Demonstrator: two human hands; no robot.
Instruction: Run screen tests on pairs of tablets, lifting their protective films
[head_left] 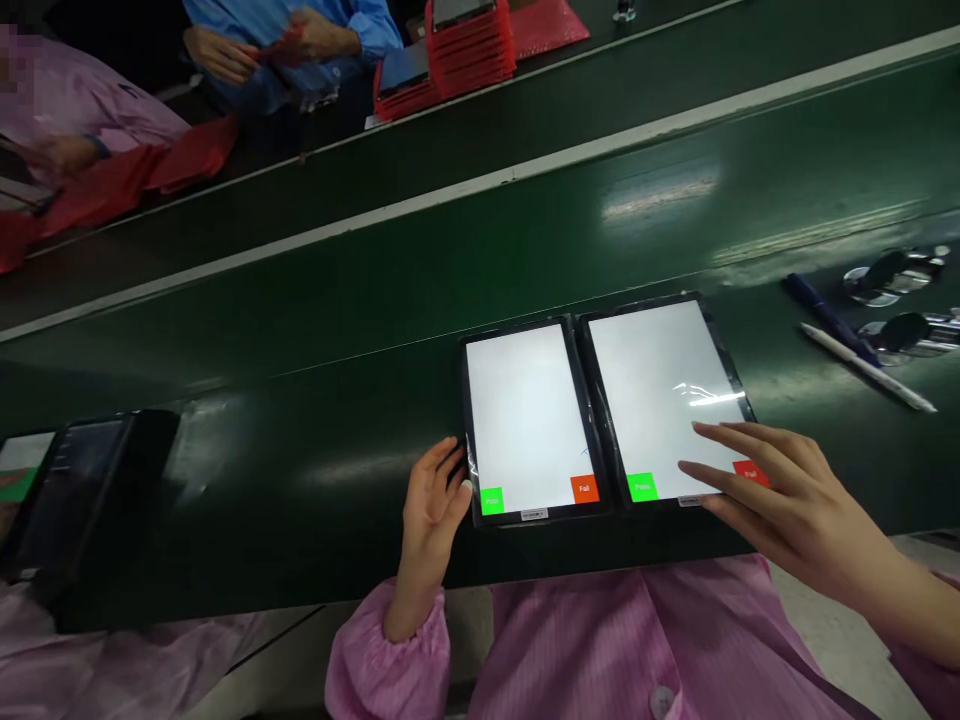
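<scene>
Tablet A point(531, 415) and tablet B point(651, 395) — side by side on the green bench point(322, 520), long axes pointing away from the wearer. Left hand point(433, 508), unclenched, lies at tablet A's left edge; right hand point(784, 480), fingers spread, gripping nothing, overlies tablet B's lower right corner.

Pink smock point(570, 640), fine paler stripes running down front. Front seam point(660, 630) slanting past round, pale button point(661, 700) near bottom edge of view. Left sleeve point(386, 665) same pink, loose and puffy, gathered into ruffled cuff point(420, 622). Right sleeve point(926, 675) darker mauve (only partly in view). Left hand point(435, 500), right hand point(787, 490) both bare, slender-fingered.
</scene>
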